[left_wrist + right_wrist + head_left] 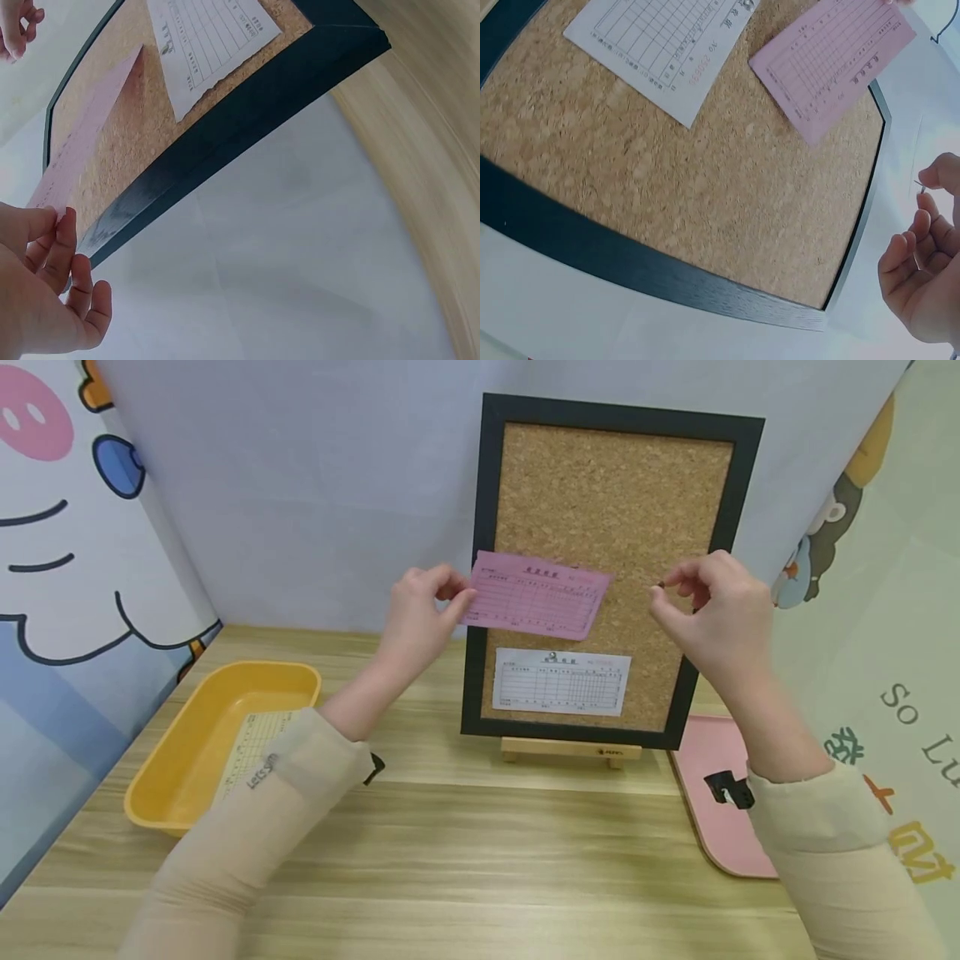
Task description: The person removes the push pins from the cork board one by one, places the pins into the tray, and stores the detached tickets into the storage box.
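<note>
My left hand pinches the left edge of a pink printed form slip, which is held up over the middle of a black-framed cork board. In the left wrist view the slip slants away from the cork at the pinched end. Between thumb and forefinger, my right hand holds a small thumbtack, to the right of the slip and apart from it. Lower on the cork, a white form slip hangs with a shiny tack at its top edge.
The board leans on a small wooden stand on the wood-grain table. At the left is a yellow tray with a pale yellow form slip inside. A pink tray lies at the right, partly behind the right forearm.
</note>
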Tool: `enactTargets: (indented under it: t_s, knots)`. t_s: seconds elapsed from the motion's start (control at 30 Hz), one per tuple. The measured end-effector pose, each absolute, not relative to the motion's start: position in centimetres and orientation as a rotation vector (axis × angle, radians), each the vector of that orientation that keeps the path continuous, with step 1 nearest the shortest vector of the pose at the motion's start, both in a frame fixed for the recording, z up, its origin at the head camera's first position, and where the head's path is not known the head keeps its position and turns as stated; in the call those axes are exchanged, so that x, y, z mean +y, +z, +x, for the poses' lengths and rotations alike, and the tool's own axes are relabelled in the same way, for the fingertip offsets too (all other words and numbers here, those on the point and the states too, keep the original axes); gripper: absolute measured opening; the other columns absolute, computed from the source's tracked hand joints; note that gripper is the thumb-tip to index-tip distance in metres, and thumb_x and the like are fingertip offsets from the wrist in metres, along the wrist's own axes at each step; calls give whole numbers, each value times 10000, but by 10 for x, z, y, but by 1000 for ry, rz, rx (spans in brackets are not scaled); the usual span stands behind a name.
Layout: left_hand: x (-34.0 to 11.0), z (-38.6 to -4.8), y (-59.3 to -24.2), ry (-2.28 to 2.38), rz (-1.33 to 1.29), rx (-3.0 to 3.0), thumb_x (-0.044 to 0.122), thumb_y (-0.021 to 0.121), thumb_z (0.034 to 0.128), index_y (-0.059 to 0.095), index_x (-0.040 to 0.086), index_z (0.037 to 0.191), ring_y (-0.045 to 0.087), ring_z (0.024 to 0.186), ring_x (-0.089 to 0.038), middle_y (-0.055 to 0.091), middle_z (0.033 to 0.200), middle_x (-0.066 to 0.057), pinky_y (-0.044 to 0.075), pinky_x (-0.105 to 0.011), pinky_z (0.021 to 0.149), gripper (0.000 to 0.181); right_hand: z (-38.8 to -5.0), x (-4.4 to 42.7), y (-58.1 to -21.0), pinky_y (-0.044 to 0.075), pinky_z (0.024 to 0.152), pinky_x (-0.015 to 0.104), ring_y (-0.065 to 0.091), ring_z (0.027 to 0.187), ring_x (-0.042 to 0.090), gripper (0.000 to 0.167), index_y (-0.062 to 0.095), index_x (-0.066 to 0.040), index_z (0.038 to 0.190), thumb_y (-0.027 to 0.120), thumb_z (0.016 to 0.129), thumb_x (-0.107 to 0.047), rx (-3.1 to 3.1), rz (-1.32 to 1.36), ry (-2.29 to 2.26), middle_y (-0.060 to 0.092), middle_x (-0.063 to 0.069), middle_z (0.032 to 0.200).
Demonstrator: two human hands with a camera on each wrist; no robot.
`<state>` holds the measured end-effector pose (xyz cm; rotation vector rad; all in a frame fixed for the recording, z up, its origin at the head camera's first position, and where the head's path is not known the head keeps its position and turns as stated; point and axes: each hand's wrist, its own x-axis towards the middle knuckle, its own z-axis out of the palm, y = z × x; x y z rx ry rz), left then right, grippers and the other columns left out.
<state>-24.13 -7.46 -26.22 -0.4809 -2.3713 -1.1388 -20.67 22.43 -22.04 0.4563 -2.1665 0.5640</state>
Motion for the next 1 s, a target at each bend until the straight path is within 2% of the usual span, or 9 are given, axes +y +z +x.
enactTargets:
  t_s: [0.17,0.57,0.67,0.9,1.0]
  knots:
    - [-82,-238,-257,-1096,-472,-2371,204,645,900,677,45,918,490,868,-231,637,831,-83,392,-327,788,163,-199,233,-217,266,611,187,406,652,147,131,670,23,861,682,819,-100,-2183,482,543,573,140,731]
    - [-103,-224,-239,-1009,-463,-2414,209,661,881,685,20,920,478,888,-260,638,854,-107,409,-323,756,195,-182,254,-208,302,610,119,376,643,-23,87,648,25,809,676,785,-54,-2195,550,512,563,106,707]
    - [-109,-220,-233,-979,-457,-2425,212,655,882,688,14,925,480,898,-265,636,871,-122,416,-336,766,206,-178,261,-206,307,611,106,379,645,-47,86,651,20,817,687,771,-43,-2216,549,527,550,53,714]
    - [-126,-215,-224,-931,-474,-2421,173,668,871,691,-4,919,483,895,-273,649,870,-146,410,-355,778,185,-170,279,-206,343,630,71,418,661,-43,115,655,0,834,726,745,-19,-2280,521,578,483,-173,754]
    - [-134,-214,-221,-918,-475,-2430,171,668,869,693,2,922,480,900,-264,654,881,-141,408,-360,780,178,-167,286,-207,342,636,57,416,670,-36,114,659,-6,832,726,740,-18,-2309,506,565,469,-189,760]
